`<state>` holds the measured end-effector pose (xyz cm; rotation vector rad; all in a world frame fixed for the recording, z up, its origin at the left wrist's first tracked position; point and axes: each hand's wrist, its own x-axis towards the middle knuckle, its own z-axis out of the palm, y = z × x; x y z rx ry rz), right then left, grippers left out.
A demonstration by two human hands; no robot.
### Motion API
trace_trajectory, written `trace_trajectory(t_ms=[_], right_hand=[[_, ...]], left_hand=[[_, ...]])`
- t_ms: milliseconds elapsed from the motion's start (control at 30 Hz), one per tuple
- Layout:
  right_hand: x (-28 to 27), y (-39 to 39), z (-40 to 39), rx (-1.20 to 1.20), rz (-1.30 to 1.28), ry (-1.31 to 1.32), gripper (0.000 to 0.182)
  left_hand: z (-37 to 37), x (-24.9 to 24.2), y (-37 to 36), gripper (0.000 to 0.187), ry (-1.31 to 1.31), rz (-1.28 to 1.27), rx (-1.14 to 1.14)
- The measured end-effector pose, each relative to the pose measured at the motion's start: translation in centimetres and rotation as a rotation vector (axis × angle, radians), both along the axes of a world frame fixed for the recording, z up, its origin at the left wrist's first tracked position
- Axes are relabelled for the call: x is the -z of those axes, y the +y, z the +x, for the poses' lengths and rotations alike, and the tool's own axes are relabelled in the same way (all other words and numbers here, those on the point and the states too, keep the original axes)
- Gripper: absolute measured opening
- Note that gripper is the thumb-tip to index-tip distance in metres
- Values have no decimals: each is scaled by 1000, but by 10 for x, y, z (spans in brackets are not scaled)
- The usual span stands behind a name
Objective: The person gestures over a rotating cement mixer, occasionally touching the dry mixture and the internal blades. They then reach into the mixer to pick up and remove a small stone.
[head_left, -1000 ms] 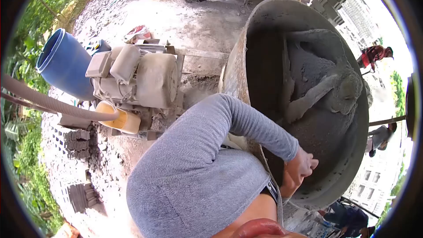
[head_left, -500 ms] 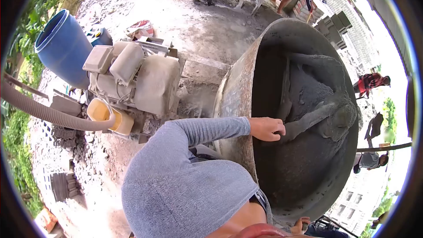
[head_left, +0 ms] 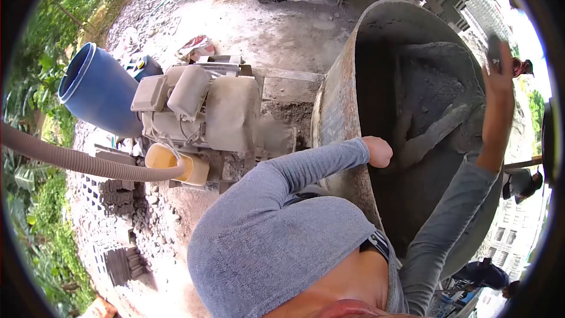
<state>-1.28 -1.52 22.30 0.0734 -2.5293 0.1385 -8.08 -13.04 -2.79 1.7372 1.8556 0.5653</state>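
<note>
A large dusty drum mixer (head_left: 336, 103) with grey mix (head_left: 432, 85) inside stands in front of me. Its thick, coated paddle arm (head_left: 432, 135) shows within. My left hand (head_left: 379, 152) is closed in a fist just over the near left rim, its fingertips turned out of sight. My right hand (head_left: 499, 73) is raised at the far right rim, the forearm crossing over the drum. A blurred dark oblong thing (head_left: 493, 48) shows at its fingers; I cannot tell what it is.
Left of the drum sits a dust-covered engine (head_left: 232, 112). A ribbed hose (head_left: 88, 165) runs to a yellow container (head_left: 197, 171) beside it, near a blue barrel (head_left: 103, 91). Concrete blocks (head_left: 115, 262) lie at lower left. Other people stand around the edges, one in dark blue (head_left: 482, 274).
My right hand has swung up from the lower rim to the drum's far right side. The left fist stays over the near rim. The paddle arm has shifted and the whole view has moved.
</note>
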Motion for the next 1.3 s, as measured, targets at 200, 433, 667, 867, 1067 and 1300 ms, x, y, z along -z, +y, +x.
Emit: trace_trajectory(t_ms=[200,433,667,867,1067,1300], right_hand=[[-44,-107,-73,-92,-220,-206,63],[19,-30,17,-78,-249,-515,41],[89,24,194,334,-1042,-805,41],[130,22,312,422,-1350,-376,44],[171,35,335,728,-1450,-92,42],[248,49,337,850,-1017,-416,33]], left_hand=[[-1,-1,-2,28,-1,22,-91],[-1,-8,-10,23,-133,248,-159],[-1,-15,-13,19,-188,487,-188],[13,-30,3,19,-318,515,-44],[61,-133,18,49,-606,426,389],[157,-239,5,32,-805,535,925]])
